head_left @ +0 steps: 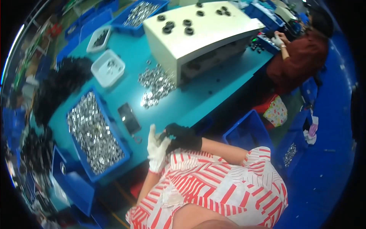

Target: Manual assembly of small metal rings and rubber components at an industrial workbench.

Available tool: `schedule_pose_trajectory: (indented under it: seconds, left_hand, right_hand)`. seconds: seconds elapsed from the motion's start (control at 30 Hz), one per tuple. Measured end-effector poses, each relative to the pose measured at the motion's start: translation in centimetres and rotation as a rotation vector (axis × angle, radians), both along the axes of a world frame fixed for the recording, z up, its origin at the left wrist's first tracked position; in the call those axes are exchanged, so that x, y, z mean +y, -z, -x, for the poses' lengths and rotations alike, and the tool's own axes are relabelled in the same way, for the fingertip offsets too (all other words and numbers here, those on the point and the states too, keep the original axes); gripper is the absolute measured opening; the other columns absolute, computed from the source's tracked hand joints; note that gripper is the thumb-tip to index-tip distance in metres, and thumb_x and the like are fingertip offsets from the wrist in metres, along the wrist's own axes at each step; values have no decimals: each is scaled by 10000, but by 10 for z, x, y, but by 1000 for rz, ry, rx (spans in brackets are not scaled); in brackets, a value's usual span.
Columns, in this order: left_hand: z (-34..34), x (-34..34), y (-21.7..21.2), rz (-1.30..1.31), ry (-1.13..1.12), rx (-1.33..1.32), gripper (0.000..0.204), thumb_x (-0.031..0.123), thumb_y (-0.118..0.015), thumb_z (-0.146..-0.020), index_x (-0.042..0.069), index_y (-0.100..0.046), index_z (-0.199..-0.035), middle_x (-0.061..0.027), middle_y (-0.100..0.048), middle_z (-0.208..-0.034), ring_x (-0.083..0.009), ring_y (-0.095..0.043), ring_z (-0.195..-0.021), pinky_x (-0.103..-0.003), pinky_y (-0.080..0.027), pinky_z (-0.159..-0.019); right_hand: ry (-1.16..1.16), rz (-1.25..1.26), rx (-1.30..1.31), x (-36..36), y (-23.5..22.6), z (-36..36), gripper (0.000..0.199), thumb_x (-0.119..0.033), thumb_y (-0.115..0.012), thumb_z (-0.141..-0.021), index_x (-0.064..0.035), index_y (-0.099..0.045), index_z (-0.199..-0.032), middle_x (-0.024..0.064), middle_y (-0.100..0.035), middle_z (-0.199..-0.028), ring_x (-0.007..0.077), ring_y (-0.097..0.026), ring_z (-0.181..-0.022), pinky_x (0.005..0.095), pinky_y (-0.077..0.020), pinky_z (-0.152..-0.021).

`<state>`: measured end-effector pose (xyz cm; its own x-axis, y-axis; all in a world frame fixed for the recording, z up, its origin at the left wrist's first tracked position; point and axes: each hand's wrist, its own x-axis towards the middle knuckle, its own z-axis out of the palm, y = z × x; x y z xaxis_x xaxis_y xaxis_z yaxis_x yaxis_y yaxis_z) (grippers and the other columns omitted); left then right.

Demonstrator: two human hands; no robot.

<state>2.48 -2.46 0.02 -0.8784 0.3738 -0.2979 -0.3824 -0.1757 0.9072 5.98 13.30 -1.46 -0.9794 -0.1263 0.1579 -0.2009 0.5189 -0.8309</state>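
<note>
My left hand (pixel 155 152), in a white glove, is raised at the table's near edge. Its forefinger points up and its thumb lies apart from it. Against it, from the right, comes my right hand (pixel 183 138) in a black glove with its fingers bent. Something small and dark shows where the hands meet, but it blends with the black glove and I cannot make out its kind. Nearest to the hands on the table are a dark flat phone-like slab (pixel 129 118) and a small reddish ring (pixel 137 139).
A blue bin (pixel 127 155) full of shiny metal pieces stands left. Loose metal rings (pixel 156 84) lie beside a cream machine housing (pixel 160 53) with black round parts on top. White tub (pixel 108 78) behind; blue crate (pixel 248 129) right. A co-worker (pixel 301 61) sits far right.
</note>
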Motion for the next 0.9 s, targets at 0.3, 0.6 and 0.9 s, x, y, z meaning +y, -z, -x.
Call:
schedule_pose_trajectory:
  seconds: [0.3, 0.6, 0.9]
  left_hand:
    - [0, 1, 22, 497, 209, 489, 396, 77, -656, -802, -10, -520, -1164, -167, -643, -991, -258, -647, -887, -339, -509, -797]
    - [-4, 6, 12, 285, 159, 54, 266, 59, -588, -845, -73, -568, -1076, -82, -628, -860, -129, -614, -697, -242, -531, -651]
    - [6, 1, 17, 368, 249, -15, 297, 129, -586, -873, -78, -543, -1082, -131, -633, -894, -149, -622, -668, -257, -530, -611]
  right_hand:
    - [68, -237, -22, 2, 13, -9, 312, -256, -613, -813, -120, -550, -1085, 111, -608, -987, 294, -631, -853, 419, -512, -693]
    - [37, -172, -147, 5, 14, -8, 307, -306, -694, -738, -44, -622, -882, 155, -638, -880, 308, -636, -786, 392, -504, -689]
    - [1, -230, -95, 2, 10, 0, 250, -270, -615, -794, -100, -599, -977, 115, -634, -943, 303, -638, -815, 408, -507, -698]
